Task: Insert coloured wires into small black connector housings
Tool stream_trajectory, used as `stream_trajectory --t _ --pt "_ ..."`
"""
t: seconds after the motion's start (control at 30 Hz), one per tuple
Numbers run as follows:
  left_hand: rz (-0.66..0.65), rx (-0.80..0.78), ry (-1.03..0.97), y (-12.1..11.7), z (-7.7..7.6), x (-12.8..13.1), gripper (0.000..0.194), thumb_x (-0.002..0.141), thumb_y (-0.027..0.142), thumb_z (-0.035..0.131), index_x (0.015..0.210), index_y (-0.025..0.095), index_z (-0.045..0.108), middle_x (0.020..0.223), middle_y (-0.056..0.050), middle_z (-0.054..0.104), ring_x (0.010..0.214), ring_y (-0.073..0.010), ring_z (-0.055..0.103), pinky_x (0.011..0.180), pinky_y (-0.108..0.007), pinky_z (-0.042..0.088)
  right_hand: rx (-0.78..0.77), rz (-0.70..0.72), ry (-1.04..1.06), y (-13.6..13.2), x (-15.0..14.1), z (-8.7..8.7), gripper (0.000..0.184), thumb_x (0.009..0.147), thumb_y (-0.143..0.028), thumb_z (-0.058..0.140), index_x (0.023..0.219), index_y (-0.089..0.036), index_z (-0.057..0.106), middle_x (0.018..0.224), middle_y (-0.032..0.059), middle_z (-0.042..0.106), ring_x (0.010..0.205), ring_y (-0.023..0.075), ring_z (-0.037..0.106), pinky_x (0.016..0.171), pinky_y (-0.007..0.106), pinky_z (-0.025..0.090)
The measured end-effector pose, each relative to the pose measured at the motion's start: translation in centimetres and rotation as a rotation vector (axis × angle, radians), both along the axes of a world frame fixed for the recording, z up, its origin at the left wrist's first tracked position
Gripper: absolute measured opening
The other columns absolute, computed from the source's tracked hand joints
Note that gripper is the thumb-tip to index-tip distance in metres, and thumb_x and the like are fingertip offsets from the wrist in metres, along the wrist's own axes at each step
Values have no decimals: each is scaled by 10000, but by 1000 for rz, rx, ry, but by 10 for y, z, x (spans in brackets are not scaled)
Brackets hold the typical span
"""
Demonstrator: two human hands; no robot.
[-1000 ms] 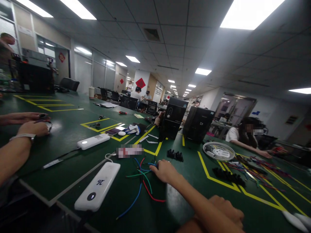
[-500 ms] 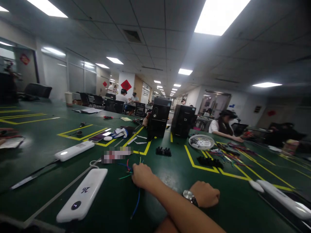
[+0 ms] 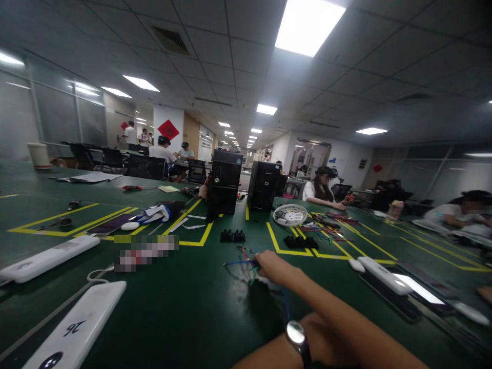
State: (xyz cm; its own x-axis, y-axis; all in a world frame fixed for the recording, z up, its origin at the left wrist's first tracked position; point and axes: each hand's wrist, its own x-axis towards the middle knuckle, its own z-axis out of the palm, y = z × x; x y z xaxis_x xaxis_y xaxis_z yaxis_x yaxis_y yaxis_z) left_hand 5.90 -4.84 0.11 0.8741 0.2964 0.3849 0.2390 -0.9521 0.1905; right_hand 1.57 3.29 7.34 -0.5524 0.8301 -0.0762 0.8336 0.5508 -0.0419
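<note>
My right hand (image 3: 269,267) reaches in from the lower right and is closed on a bunch of thin coloured wires (image 3: 246,263). Blue, red and green ends fan out to the left of its fingers. A longer blue wire (image 3: 286,303) trails below that hand towards my left wrist. My left hand (image 3: 321,330), with a round watch (image 3: 295,332) on its wrist, lies crossed beneath my right forearm. Its fingers are hidden behind that forearm. Beyond the wires, a black terminal block (image 3: 232,236) rests on the green table (image 3: 184,302).
Two black computer towers (image 3: 224,182) stand at the middle back. A white round basket (image 3: 290,215), another black strip (image 3: 301,242) and loose wires (image 3: 330,228) lie to the right. White power banks (image 3: 75,328) lie left, others right (image 3: 384,275). A person (image 3: 321,189) sits across the table.
The view has turned to the right. My right hand, still holding the wires, has moved right across the table. My left hand has slipped further under my right forearm.
</note>
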Motion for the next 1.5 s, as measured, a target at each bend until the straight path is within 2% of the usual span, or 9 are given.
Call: stream_trajectory --t 0.13,0.27,0.5,0.63,0.73,0.97,1.1,1.23,1.5 --pt "-116 208 81 -2 2 -3 208 858 280 442 951 193 607 820 -58 693 786 -214 651 537 -309 457 0 -58 55 -3 113 7 221 816 -197 545 1001 -140 651 944 112 682 912 245 634 767 278 445" --pt "-172 316 39 -16 0 4 123 847 301 489 874 207 563 746 -5 656 702 -168 628 504 -269 411 -2 -212 56 -27 205 -3 273 805 -226 563 1056 -154 644 1011 108 667 941 245 613 807 293 434" --pt "-262 293 -15 -40 2 9 123 860 305 483 921 207 526 775 6 631 753 -161 594 596 -275 420 -51 -386 15 -57 279 -7 377 740 -256 653 1115 -222 641 1090 81 634 1013 245 572 872 312 406" --pt "-139 125 5 -31 8 3 128 859 222 471 963 226 546 824 11 652 786 -158 602 687 -264 442 -108 -367 -2 -59 292 5 551 650 -282 736 1179 -202 604 1142 94 605 1046 264 545 878 324 403" --pt "-83 46 15 -24 12 -1 161 866 199 458 990 229 556 866 7 663 819 -156 606 734 -260 446 -15 -357 92 -55 285 8 449 753 -340 651 1163 -164 601 1138 96 604 1040 237 545 885 307 397" --pt "-65 18 61 -21 12 -5 173 868 191 447 978 230 575 856 -2 662 822 -156 605 737 -251 445 82 -267 47 -34 247 -13 347 796 -381 631 1080 -181 624 1067 79 605 987 213 551 834 280 407" --pt "-57 7 53 -19 13 -5 168 867 185 447 968 227 573 864 5 663 822 -156 600 739 -252 440 113 -317 40 -24 251 -21 196 822 -270 598 980 -166 650 1086 85 585 1016 205 531 867 277 380" --pt "-55 -12 75 -19 14 -4 171 867 175 445 959 227 579 867 4 658 838 -155 598 761 -253 432 140 -417 37 -12 259 -25 297 799 -272 620 1067 -142 616 1180 127 544 1101 242 487 925 318 339" --pt "-55 -43 64 -18 10 -3 190 859 151 445 966 234 578 872 5 653 835 -152 588 777 -258 422 69 -537 51 11 261 -25 370 751 -190 635 1114 -155 572 977 63 641 915 191 575 740 239 375"
